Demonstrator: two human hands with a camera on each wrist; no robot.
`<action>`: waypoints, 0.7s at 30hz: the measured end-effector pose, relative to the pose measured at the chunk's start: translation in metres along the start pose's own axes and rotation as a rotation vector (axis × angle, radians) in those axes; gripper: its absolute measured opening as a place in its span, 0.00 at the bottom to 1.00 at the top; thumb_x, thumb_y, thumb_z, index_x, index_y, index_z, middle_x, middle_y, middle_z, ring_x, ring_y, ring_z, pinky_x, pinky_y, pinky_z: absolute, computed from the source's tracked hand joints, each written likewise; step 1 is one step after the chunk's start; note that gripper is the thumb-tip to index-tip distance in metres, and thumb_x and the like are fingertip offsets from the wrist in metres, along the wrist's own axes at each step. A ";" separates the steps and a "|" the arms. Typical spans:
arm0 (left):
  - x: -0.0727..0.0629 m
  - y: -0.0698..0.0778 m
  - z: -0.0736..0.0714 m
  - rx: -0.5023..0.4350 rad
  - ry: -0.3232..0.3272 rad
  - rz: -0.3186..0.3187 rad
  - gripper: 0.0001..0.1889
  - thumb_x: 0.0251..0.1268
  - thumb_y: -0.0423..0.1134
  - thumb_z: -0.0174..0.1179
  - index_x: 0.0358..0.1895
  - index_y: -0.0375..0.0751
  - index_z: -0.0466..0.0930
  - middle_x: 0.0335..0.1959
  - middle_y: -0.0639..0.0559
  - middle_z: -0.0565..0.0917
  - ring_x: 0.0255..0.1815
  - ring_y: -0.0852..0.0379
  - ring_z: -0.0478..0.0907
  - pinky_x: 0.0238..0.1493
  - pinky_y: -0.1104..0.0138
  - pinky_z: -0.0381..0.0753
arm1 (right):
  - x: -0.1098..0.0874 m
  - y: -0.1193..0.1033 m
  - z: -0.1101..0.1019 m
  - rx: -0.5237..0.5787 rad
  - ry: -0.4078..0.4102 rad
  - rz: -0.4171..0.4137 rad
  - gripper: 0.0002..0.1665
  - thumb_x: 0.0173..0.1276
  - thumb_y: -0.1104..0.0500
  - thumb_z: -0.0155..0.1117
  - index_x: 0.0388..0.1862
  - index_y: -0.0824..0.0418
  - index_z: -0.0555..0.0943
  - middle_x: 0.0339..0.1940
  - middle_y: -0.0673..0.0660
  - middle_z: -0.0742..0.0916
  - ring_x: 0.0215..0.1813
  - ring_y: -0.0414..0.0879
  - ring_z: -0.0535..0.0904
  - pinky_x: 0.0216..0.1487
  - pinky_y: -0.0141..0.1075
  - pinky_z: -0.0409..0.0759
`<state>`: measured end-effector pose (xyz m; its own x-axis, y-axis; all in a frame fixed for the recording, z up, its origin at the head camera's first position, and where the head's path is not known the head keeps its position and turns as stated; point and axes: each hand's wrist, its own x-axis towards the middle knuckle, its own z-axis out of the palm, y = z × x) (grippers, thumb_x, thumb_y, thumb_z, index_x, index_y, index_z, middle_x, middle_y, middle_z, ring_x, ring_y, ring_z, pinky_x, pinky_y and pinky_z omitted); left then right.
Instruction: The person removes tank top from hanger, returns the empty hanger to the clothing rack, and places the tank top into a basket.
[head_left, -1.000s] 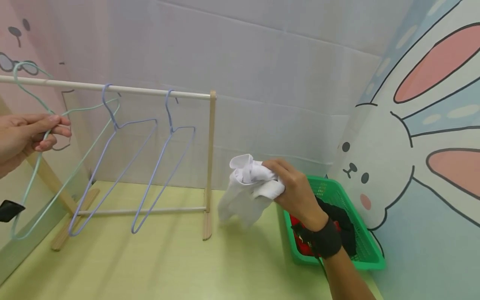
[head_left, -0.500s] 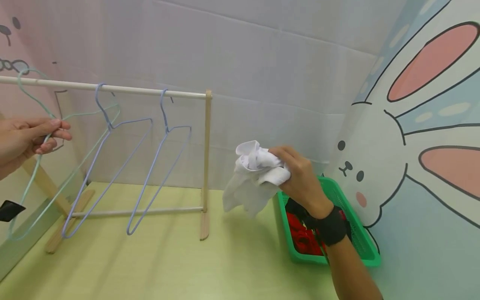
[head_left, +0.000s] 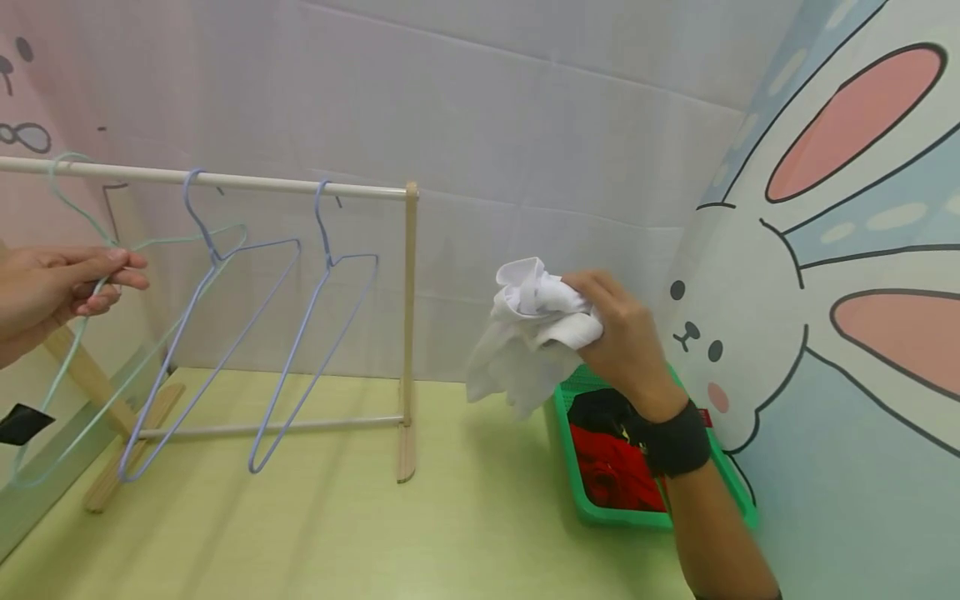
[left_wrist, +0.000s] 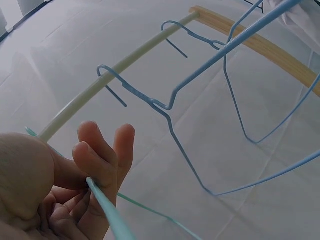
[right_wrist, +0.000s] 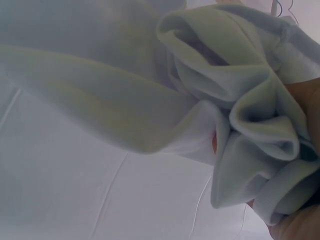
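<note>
At the left of the head view, my left hand (head_left: 63,292) pinches a mint green wire hanger (head_left: 63,367) near its neck, and the hanger's hook is at the rail. In the left wrist view the green wire (left_wrist: 107,207) passes between thumb and fingers. My right hand (head_left: 622,333) grips a bunched white cloth garment (head_left: 536,325), which hangs in folds above the table. Up close in the right wrist view, the white garment (right_wrist: 240,100) hides most of the fingers. Two periwinkle hangers (head_left: 161,392) (head_left: 296,375) hang bare between my hands.
A rack with a white rail (head_left: 255,182) and wooden post (head_left: 409,333) stands on the yellow table (head_left: 337,533). Below my right forearm, a green basket (head_left: 577,492) holds red and black cloth (head_left: 611,475). A rabbit-printed wall (head_left: 862,500) borders the right side.
My right hand has lifted the white garment up and slightly to the right, away from the table. My left hand has lowered the green hanger a little, its hook dropping toward the rail.
</note>
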<state>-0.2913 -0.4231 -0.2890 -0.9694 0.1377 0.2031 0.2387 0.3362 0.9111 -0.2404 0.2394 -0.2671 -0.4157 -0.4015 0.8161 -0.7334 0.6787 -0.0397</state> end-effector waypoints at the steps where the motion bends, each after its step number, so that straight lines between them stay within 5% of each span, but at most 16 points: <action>1: 0.000 0.001 0.001 0.005 0.000 -0.005 0.14 0.90 0.47 0.48 0.55 0.63 0.85 0.43 0.60 0.92 0.22 0.56 0.66 0.30 0.64 0.69 | 0.000 0.001 -0.002 -0.007 -0.004 0.012 0.30 0.55 0.78 0.80 0.56 0.66 0.83 0.53 0.65 0.86 0.50 0.61 0.87 0.53 0.59 0.88; 6: -0.003 0.002 0.005 -0.035 0.002 -0.014 0.15 0.89 0.46 0.48 0.53 0.62 0.87 0.43 0.59 0.92 0.22 0.55 0.65 0.29 0.64 0.68 | 0.002 0.006 -0.014 -0.035 -0.002 0.047 0.30 0.56 0.76 0.82 0.58 0.66 0.83 0.54 0.65 0.86 0.51 0.61 0.86 0.54 0.58 0.87; 13: -0.002 0.003 0.022 -0.564 -0.245 0.222 0.24 0.91 0.27 0.34 0.60 0.34 0.86 0.47 0.45 0.92 0.26 0.51 0.59 0.27 0.63 0.55 | -0.003 0.018 -0.034 -0.082 0.044 0.077 0.29 0.57 0.75 0.83 0.57 0.65 0.84 0.54 0.63 0.87 0.52 0.59 0.86 0.55 0.61 0.86; 21: 0.000 0.003 0.022 -0.602 -0.245 0.216 0.24 0.90 0.27 0.34 0.59 0.32 0.86 0.46 0.43 0.92 0.25 0.51 0.58 0.27 0.63 0.56 | -0.010 0.029 -0.052 -0.145 0.040 0.105 0.31 0.54 0.74 0.85 0.57 0.68 0.83 0.55 0.66 0.86 0.53 0.61 0.84 0.57 0.64 0.84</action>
<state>-0.2896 -0.4015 -0.2945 -0.8459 0.3743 0.3799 0.2827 -0.2894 0.9145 -0.2299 0.2954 -0.2462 -0.4617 -0.3008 0.8345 -0.6009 0.7981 -0.0447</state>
